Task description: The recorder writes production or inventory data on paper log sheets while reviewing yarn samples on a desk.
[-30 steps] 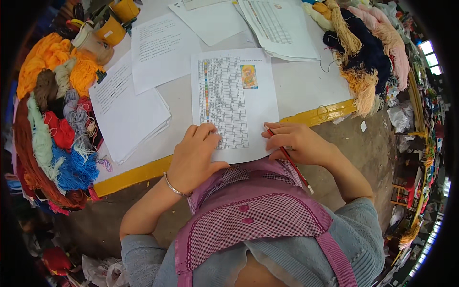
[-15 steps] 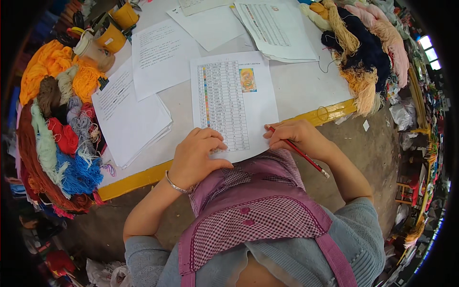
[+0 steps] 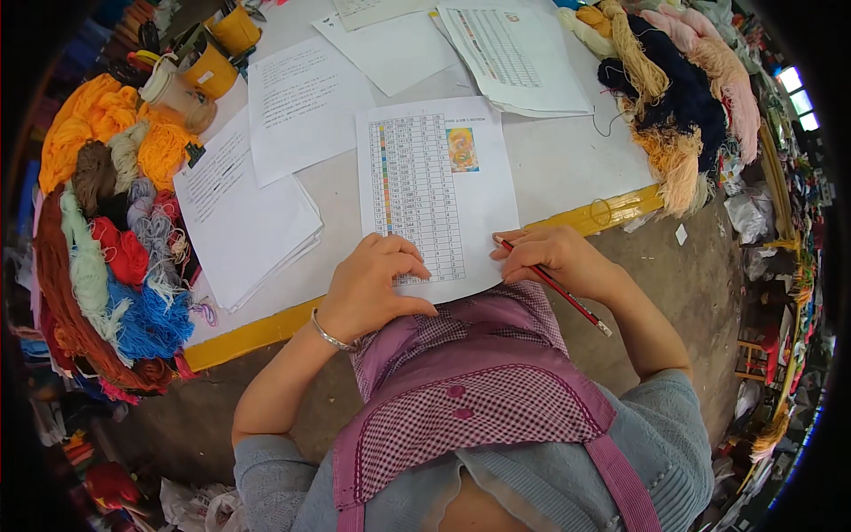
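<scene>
Red pencil (image 3: 567,294) is in the right hand (image 3: 557,254), gripped between thumb and fingers, slanted, one end over the right margin of the chart (image 3: 486,208). Can't tell if that end touches paper, or if those fingertips also pinch the sheet. Left hand (image 3: 374,279): nothing gripped that I can see, fingers bent over the chart's lower left, thumb spread away from them near the bottom edge.

Chart lies between the hands, near end reaching past the table's (image 3: 576,155) yellow edge toward the apron (image 3: 461,395).

Looks like steadying the sheet. To do it well, I'd press lightly with the left, clear of the rows, and hold the pencil end off the print. Overhang could crease if leaned on.

Pose: both elbows bent out, forearms angled inward, left wrist with bracelet (image 3: 330,335) just off the table's front edge. Right palm faces down-ish, knuckles up.

Further out: text sheet (image 3: 306,115) and stack (image 3: 244,244) to the left, charts (image 3: 510,49) at upper right. Orange yarn (image 3: 84,115) and blue yarn (image 3: 146,319) far left, navy yarn (image 3: 656,111) right.
</scene>
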`<state>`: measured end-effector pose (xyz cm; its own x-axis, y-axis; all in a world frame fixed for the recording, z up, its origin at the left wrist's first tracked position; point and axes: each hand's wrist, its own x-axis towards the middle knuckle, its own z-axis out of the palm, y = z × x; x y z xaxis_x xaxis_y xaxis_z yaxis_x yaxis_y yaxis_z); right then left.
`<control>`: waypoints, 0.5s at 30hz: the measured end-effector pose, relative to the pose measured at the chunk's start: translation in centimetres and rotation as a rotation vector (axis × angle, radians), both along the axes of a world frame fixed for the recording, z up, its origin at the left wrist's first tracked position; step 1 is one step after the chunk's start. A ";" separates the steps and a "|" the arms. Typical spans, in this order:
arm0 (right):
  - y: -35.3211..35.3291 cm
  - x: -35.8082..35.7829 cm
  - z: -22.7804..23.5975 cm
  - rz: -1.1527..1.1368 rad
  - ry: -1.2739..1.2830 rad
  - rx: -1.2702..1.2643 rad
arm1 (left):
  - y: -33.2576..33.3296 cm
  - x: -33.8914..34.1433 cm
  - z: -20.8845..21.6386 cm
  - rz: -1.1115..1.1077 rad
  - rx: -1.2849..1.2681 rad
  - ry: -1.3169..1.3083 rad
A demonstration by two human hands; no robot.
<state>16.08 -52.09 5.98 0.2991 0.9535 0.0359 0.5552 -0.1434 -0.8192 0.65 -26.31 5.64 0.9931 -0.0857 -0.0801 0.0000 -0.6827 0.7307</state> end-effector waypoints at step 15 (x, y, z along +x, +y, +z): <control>-0.3 -0.2 -0.1 0.015 -0.028 -0.004 | -0.3 -0.7 -1.4 -0.053 -0.101 -0.097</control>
